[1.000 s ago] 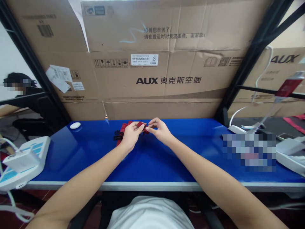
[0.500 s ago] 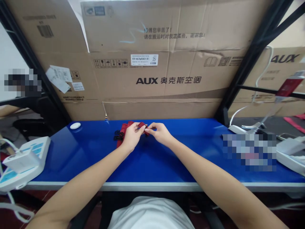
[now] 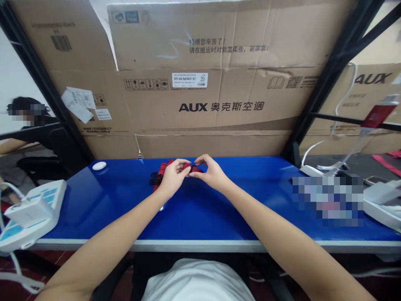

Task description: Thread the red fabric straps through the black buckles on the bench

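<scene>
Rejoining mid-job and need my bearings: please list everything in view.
Red piece: one, red with black, between the hands
Red pile: count unclear, red, on the table beside the left hand
Cords: count unclear, black, by the pile
Disc: one, white, back left
Power strip: one, white and blue, left end
Charger: at least one, white, on the strip
Pixelated patch: one, mixed, right side; contents unreadable
Cardboard: count unclear, brown, behind the table
Frame posts: two, black, either side
Table: one, blue, centre
Co-worker: one, dark clothing, far left
Shirt: one, white, bottom centre
Left hand: one, bare, pinching the red piece
Right hand: one, bare, at its right
</scene>
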The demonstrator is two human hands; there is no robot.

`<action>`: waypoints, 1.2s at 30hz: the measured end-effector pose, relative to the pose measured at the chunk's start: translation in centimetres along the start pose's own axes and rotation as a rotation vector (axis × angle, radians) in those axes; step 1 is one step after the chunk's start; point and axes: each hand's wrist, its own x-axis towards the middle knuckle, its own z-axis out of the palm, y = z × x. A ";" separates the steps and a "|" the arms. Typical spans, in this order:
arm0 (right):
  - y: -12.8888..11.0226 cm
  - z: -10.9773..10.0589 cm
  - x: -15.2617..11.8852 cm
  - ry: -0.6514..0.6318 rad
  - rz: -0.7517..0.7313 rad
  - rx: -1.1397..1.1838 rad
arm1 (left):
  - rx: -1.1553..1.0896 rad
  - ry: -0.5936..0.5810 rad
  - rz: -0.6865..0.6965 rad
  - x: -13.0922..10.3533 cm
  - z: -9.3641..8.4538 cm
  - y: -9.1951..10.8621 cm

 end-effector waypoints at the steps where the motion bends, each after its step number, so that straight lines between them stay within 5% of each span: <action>1: -0.2 0.0 -0.1 -0.019 -0.051 -0.031 | -0.017 0.005 -0.019 0.0 0.0 0.1; 7: -0.7 -0.1 -0.5 -0.128 -0.077 -0.105 | -0.175 -0.047 -0.140 0.0 -0.2 -0.1; 15: 0.7 -3.0 0.3 -0.273 -0.022 -0.379 | -0.001 0.011 -0.232 0.8 -1.3 -1.4; 21: 3.3 -3.9 1.5 -0.475 0.008 -0.431 | 0.468 -0.200 -0.020 -0.3 -0.5 -2.0; 25: 5.0 -4.5 2.0 -0.427 0.217 -0.539 | 0.890 -0.309 0.240 -0.7 -0.9 -2.4; 28: 5.2 -4.8 1.5 -0.390 0.237 -0.633 | 1.093 -0.323 0.203 -0.5 -1.8 -2.7; 33: 4.4 -4.5 -1.1 -0.420 0.058 -0.621 | 1.257 -0.232 -0.034 -0.1 -3.4 -2.3; 36: 4.1 -3.3 -2.3 -0.433 -0.022 -0.599 | 1.233 -0.234 0.026 -0.4 -3.4 -2.0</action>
